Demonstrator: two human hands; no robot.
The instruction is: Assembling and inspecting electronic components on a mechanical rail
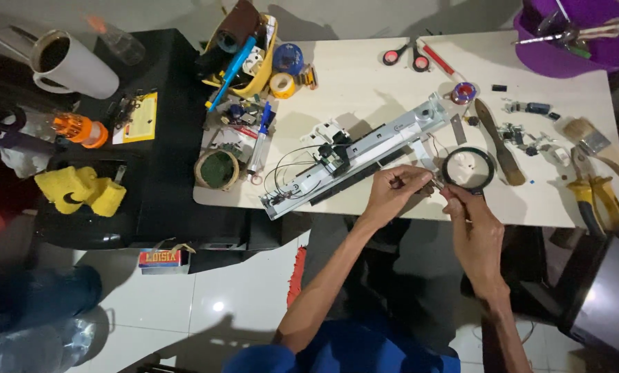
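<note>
White table (364, 76): a long grey metal rail assembly (354, 153) lies diagonally across it, its lower edge just beyond the fingertips of both hands. A round magnifying glass (467, 169) lies flat, touching the right hand's fingertips. Purple tub (565, 59), top right, holds metal tools. Yellow container (257, 72), top left, holds a blue screwdriver and assorted items. Left hand (392, 193): fingers pinched together on a small part, too small to identify. Right hand (472, 224): fingers closed at that same point; what they grip cannot be told.
</note>
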